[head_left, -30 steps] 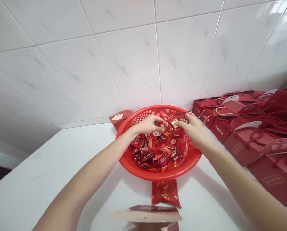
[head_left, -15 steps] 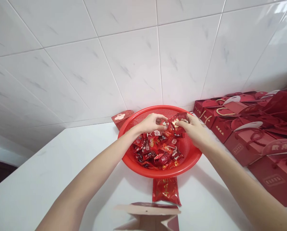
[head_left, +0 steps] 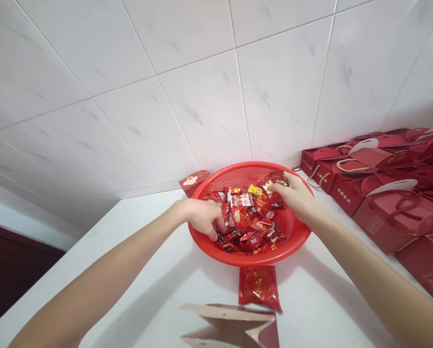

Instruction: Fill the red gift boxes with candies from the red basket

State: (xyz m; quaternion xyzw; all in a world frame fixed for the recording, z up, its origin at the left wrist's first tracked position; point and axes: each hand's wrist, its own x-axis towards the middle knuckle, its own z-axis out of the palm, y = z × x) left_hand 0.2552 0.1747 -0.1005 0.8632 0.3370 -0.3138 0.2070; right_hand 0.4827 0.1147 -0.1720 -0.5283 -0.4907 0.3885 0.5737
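Note:
A red plastic colander basket [head_left: 251,261] holds a heap of small wrapped candies [head_left: 254,227], mostly red, one yellow. My left hand [head_left: 205,216] reaches over the basket's left rim. Its bent fingers point down at the candies, thumb and fingertips a little apart, and nothing shows between them. Inside the far right of the basket, my right hand [head_left: 296,193] pinches a dark red wrapped candy packet [head_left: 269,183] between thumb and fingers. Whether it holds more than one piece is hidden.
A larger red packet [head_left: 259,287] lies in front of the basket. Nearer stands an opened paper gift box [head_left: 238,316]. Red gift boxes with rope handles [head_left: 350,195] fill the right side. Another red box [head_left: 193,181] is behind the basket, near the tiled wall [head_left: 202,106].
My left hand has moved from the far middle of the heap leftward and nearer, uncovering a pink-and-white packet and a yellow candy. My right hand keeps its packet. The view has shifted slightly.

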